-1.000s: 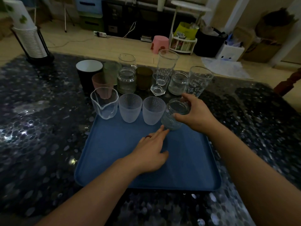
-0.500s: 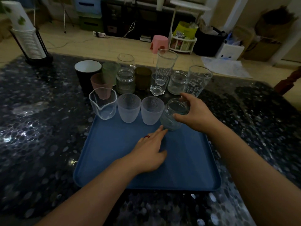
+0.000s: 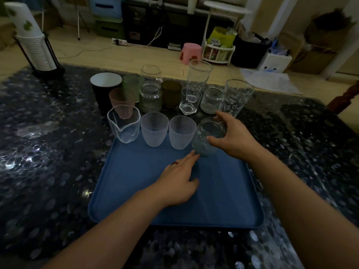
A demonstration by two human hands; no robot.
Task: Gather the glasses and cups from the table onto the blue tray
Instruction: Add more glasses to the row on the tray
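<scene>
The blue tray (image 3: 136, 200) lies on the dark table in front of me. Along its far edge stand a clear spouted cup (image 3: 124, 127) and two frosted cups (image 3: 154, 129) (image 3: 182, 132). My right hand (image 3: 231, 138) grips a small glass jar (image 3: 206, 140) by its rim, tilted, at the right end of that row. My left hand (image 3: 178, 181) rests flat on the tray, fingertips close to the jar's base. Behind the tray stand several more glasses, among them a black cup (image 3: 104, 88), a pink cup (image 3: 119, 100), a brown cup (image 3: 172, 93) and two tall printed glasses (image 3: 199, 74) (image 3: 236, 97).
A stack of paper cups in a black holder (image 3: 37, 49) stands at the table's far left corner. Beyond the far edge lie the floor, a pink stool (image 3: 191, 53) and clutter. A wooden chair part (image 3: 345, 100) shows at the right.
Almost nothing has changed: my right hand keeps its hold on the jar at the same spot, and my left hand stays on the tray.
</scene>
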